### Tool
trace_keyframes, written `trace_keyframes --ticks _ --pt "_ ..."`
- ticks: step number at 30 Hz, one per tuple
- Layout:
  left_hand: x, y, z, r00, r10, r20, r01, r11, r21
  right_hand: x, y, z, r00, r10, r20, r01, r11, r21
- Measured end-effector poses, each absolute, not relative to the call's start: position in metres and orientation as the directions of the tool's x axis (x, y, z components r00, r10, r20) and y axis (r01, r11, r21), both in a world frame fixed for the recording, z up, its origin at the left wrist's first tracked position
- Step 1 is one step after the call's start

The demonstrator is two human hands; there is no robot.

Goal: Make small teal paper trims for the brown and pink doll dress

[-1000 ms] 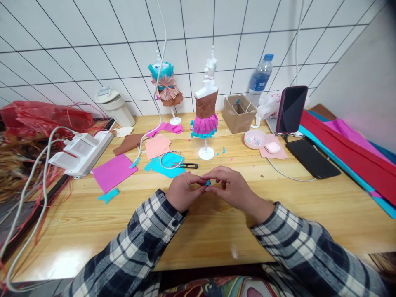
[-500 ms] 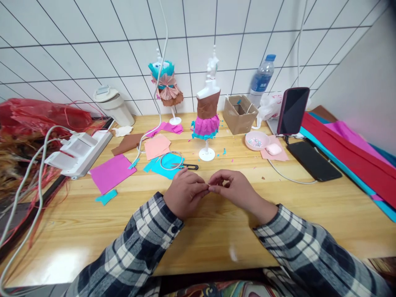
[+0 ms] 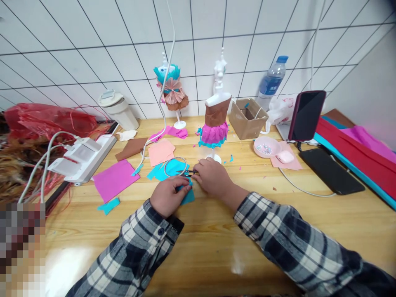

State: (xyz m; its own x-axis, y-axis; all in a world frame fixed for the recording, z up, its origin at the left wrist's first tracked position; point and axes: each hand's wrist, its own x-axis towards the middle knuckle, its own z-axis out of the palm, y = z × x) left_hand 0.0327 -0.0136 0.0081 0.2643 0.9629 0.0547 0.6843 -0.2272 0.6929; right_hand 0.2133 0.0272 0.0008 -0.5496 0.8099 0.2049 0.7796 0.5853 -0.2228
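Observation:
My left hand [image 3: 168,194] is closed, pinching a small piece of turquoise crepe paper [image 3: 187,197] between thumb and fingers. Just right of it, my right hand [image 3: 213,175] grips a pair of black thread snips [image 3: 188,173], whose blades point left. Beneath the snips lie a larger turquoise sheet [image 3: 168,170] and a thin ring [image 3: 165,164]. Behind my right hand stands a white mini dress form [image 3: 218,99] wearing a brown paper bodice and a magenta skirt edged in turquoise. My right fingertips are partly hidden.
A second decorated dress form [image 3: 172,90] stands near the tiled wall. To the left are magenta paper [image 3: 116,180], peach paper [image 3: 161,152] and a power strip [image 3: 89,159]. At right are a cardboard box [image 3: 247,123], a pink bead dish [image 3: 266,147] and phones [image 3: 332,170].
My hands have parted from their fingertip-to-fingertip pinch. The left has shifted left and holds turquoise paper; the right has moved up and left onto the snips. The view has shifted slightly.

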Motion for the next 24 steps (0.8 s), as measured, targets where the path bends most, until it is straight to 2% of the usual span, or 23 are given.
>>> trace_keyframes --ticks 3,6,8,12,15,19,24 --pt "0.033 -0.013 0.008 0.249 0.968 0.033 0.719 -0.207 0.663 0.228 0.016 0.007 -0.515 0.832 0.207 0.804 0.552 -0.221" --pt "0.037 -0.015 0.011 0.260 0.963 0.072 0.702 -0.240 0.671 0.247 -0.005 0.016 -0.444 0.879 0.172 0.848 0.474 -0.237" --pt "0.041 -0.019 0.014 0.254 0.962 0.098 0.656 -0.246 0.714 0.257 -0.022 0.020 -0.340 0.934 0.109 0.863 0.356 -0.359" --pt "0.056 -0.031 0.020 0.240 0.971 -0.009 0.466 -0.107 0.878 0.267 -0.052 0.021 -0.308 0.951 0.030 0.637 0.229 -0.736" --pt "0.065 -0.039 0.022 0.244 0.961 -0.129 0.283 0.057 0.958 0.266 -0.063 0.020 -0.334 0.942 -0.032 0.476 0.139 -0.868" --pt "0.069 -0.042 0.019 0.224 0.951 -0.214 0.114 0.193 0.975 0.262 -0.065 0.018 -0.408 0.913 -0.028 0.369 0.137 -0.919" --pt "0.067 -0.040 0.018 0.250 0.938 -0.239 0.117 0.216 0.969 0.259 -0.067 0.016 -0.477 0.878 -0.048 0.322 0.123 -0.939"
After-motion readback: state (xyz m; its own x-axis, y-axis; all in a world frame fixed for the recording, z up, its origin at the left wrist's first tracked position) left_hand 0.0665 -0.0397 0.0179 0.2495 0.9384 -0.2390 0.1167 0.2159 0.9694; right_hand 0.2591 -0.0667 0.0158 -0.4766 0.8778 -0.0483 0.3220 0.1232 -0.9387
